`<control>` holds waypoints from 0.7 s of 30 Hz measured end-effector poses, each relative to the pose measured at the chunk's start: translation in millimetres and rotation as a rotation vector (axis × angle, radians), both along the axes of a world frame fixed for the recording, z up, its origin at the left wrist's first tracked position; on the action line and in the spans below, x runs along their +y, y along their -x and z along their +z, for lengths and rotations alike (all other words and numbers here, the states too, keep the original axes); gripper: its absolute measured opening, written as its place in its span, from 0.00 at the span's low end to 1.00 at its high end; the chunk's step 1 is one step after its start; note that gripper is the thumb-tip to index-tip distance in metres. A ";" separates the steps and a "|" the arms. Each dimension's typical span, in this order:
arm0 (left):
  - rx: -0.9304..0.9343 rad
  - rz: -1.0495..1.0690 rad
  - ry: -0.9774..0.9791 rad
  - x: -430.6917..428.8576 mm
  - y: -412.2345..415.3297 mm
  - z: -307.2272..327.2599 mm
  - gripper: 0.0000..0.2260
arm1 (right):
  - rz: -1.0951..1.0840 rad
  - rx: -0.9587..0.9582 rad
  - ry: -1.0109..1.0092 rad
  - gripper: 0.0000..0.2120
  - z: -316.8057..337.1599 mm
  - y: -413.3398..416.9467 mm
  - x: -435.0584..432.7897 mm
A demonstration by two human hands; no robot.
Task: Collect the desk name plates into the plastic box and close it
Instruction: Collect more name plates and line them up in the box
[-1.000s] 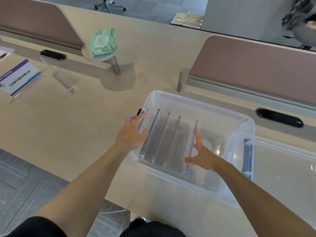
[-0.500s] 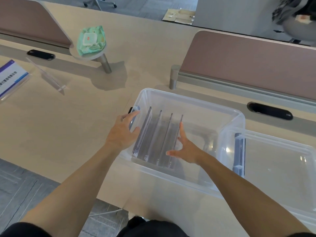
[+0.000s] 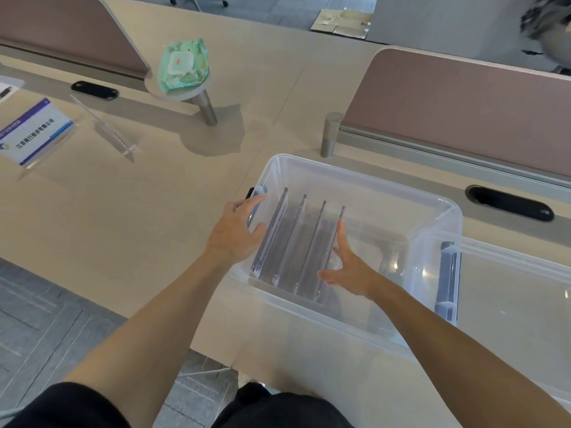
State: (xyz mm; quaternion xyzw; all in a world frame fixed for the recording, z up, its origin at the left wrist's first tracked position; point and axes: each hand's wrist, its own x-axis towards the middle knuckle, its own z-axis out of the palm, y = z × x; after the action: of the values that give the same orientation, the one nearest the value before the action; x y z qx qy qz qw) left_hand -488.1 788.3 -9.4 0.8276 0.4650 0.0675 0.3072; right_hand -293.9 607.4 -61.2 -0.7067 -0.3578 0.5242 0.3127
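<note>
A clear plastic box (image 3: 364,177) stands open on the desk in front of me. Several clear acrylic name plates (image 3: 296,242) stand on edge in a row in its left half. My left hand (image 3: 234,233) grips the box's left rim at the handle. My right hand (image 3: 349,267) is inside the box, flat with fingers spread, against the rightmost plate. The box's clear lid (image 3: 509,288) lies on the desk to the right. Two more name plates stand at the far left: one with a blue and white card (image 3: 34,131), one bare (image 3: 105,128).
A green wipes pack (image 3: 182,66) lies on a small round stand at the back. Brown desk partitions (image 3: 463,112) run behind the box, with a metal post (image 3: 330,134) and a black cable slot (image 3: 513,205). The desk's near edge is by my left forearm.
My right hand has shifted left inside the box against the rightmost plate, and the plates stand slightly closer together. My left hand has stayed on the rim.
</note>
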 end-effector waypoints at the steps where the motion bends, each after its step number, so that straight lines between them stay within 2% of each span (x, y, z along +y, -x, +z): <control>1: -0.003 0.002 0.001 -0.2 -0.3 0.6 0.25 | 0.001 0.006 -0.002 0.57 -1.4 0.1 -0.4; 9: 0.000 -0.015 0.006 -0.8 -0.6 2.7 0.25 | 0.020 -0.016 0.012 0.55 8.6 1.3 0.6; 11: -0.006 -0.027 0.053 0.5 0.6 4.8 0.26 | 0.099 -0.139 0.110 0.53 20.5 0.4 3.5; 13: -0.072 -0.037 0.071 1.1 3.0 10.8 0.25 | 0.180 -0.399 0.209 0.47 40.3 -5.0 11.4; 15: -0.222 0.079 0.126 1.0 9.7 20.0 0.20 | 0.185 -0.627 0.213 0.36 64.8 -13.5 26.1; 17: -0.328 0.246 0.238 -0.2 19.0 31.3 0.16 | 0.083 -0.612 0.095 0.17 88.3 -18.2 42.4; 18: -0.349 0.297 0.248 0.2 27.1 35.1 0.15 | 0.048 -0.574 0.037 0.11 100.2 -16.2 50.7; 21: -0.390 0.388 0.217 5.2 62.1 42.5 0.07 | 0.096 -0.566 -0.067 0.10 132.2 5.1 80.5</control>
State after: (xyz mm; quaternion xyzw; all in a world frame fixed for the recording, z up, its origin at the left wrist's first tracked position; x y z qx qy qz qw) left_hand -550.2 793.6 33.1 0.6567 0.5513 0.2325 0.4590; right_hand -299.0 687.8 71.0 -0.7964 -0.4810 0.3082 0.1984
